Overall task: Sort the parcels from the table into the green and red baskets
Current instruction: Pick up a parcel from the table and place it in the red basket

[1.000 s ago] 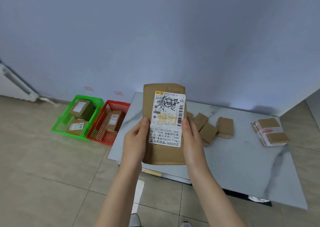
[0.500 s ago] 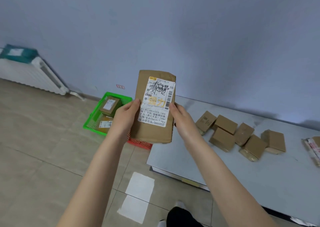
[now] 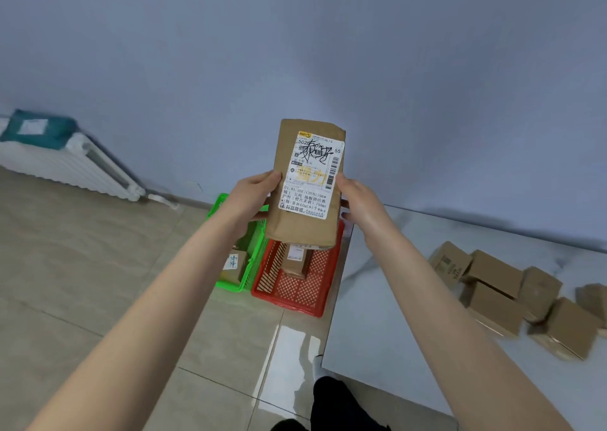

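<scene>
Both hands, left hand (image 3: 254,197) and right hand (image 3: 356,200), grip a labelled brown parcel (image 3: 305,184) upright, above the red basket (image 3: 295,294).

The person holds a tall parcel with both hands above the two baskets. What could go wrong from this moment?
1. The held parcel hangs near the border between the green basket and the red basket, so it may land in the wrong one.
2. The left hand and right hand grip only its side edges, so it might slip.
3. The red basket already holds a box; the tall parcel may land on it and tilt.
</scene>
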